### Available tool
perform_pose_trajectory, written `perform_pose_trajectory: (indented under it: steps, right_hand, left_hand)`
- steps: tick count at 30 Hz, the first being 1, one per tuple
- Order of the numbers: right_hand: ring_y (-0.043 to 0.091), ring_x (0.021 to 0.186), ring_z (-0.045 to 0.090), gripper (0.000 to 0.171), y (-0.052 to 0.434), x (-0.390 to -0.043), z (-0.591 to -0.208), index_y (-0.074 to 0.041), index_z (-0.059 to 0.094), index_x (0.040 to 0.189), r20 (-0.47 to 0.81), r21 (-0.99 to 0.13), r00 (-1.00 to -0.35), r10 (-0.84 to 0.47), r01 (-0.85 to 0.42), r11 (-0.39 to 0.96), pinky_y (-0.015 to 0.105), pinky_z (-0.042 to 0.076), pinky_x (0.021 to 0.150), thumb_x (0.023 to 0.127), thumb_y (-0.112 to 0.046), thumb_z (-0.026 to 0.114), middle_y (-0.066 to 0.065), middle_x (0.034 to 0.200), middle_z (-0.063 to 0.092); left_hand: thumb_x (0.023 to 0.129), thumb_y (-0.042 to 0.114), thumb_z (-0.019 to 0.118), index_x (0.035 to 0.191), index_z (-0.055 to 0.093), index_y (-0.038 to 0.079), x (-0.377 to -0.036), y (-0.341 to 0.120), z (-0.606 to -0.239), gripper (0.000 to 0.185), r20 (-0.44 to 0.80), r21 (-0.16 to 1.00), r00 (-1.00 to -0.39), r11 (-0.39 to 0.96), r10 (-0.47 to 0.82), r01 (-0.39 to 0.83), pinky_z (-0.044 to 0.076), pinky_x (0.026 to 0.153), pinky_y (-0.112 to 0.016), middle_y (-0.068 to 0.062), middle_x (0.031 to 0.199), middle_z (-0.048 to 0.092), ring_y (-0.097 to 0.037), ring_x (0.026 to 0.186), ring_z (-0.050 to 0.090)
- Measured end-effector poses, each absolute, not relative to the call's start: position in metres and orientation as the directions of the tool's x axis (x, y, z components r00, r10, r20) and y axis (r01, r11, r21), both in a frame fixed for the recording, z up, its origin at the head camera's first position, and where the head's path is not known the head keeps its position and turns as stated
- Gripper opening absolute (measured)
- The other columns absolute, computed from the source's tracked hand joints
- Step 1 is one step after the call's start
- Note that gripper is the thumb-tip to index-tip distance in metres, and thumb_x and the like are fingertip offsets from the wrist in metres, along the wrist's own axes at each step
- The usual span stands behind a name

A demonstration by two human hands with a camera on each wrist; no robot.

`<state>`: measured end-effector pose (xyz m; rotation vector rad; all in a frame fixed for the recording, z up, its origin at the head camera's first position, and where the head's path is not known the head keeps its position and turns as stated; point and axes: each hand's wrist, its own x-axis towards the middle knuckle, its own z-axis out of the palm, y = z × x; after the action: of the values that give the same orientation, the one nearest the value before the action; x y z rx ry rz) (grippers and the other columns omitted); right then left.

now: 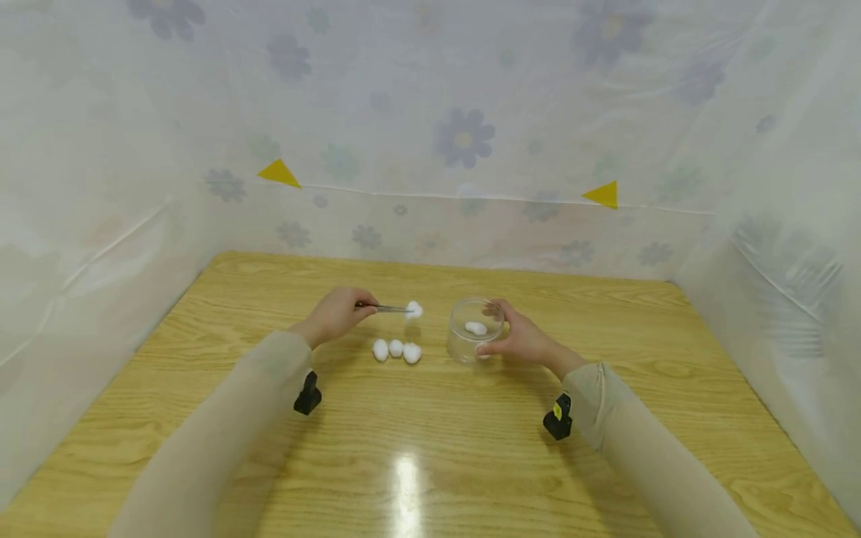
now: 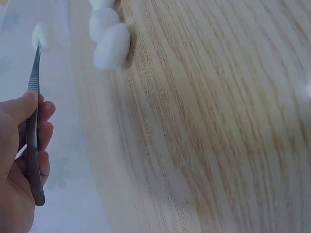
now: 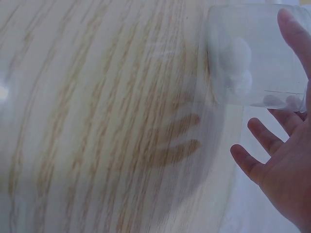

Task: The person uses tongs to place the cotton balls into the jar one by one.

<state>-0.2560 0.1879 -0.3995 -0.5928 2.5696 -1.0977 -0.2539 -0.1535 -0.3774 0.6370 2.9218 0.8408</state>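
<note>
My left hand (image 1: 338,314) grips dark metal tweezers (image 2: 33,128), whose tips pinch a white cotton ball (image 1: 414,309) above the table. Just in front of it, a row of three cotton balls (image 1: 396,348) lies on the wood. My right hand (image 1: 528,342) holds the right side of a clear, round jar (image 1: 460,350) that stands upright, thumb and fingers around its wall. Inside the jar white cotton (image 1: 475,328) shows; the right wrist view shows two cotton balls (image 3: 237,56) through the wall. Part of the right hand's fingers is hidden behind the jar.
A wood-grain table (image 1: 430,418) carries everything. Pale flowered sheeting (image 1: 377,97) encloses the back and both sides, with two yellow triangles on the back. Black wrist cameras (image 1: 308,394) hang beneath both sleeves, near the tabletop.
</note>
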Motion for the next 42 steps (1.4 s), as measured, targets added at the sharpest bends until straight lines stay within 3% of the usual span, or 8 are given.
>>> perform_pose_trajectory:
  steps: [35,42]
  right_hand:
    - [0.037,0.139,0.025,0.098,0.187,-0.257,-0.401,-0.005,0.019,0.146,-0.09,-0.727,-0.881,-0.465,-0.261,0.635,0.058,0.024,0.108,0.075,-0.038,0.078,0.014,0.148,0.035]
    - [0.038,0.139,0.024,0.099,0.187,-0.257,-0.401,-0.005,0.018,0.147,-0.092,-0.73,-0.879,-0.467,-0.259,0.633,0.059,0.024,0.108,0.075,-0.038,0.078,0.014,0.148,0.035]
  left_hand:
    - [0.096,0.018,0.054,0.112,0.066,0.003,-0.258,-0.148,-0.357,0.026,0.109,0.535,-0.91,0.748,0.401,0.394,0.052,0.082,-0.041,-0.013,0.107,0.068,-0.025,0.095,0.064]
    - [0.096,0.018,0.054,0.111,0.067,0.003,-0.259,-0.142,-0.351,0.024,0.106,0.541,-0.908,0.743,0.405,0.395,0.052,0.078,-0.039,-0.013,0.104,0.068,-0.024,0.091,0.064]
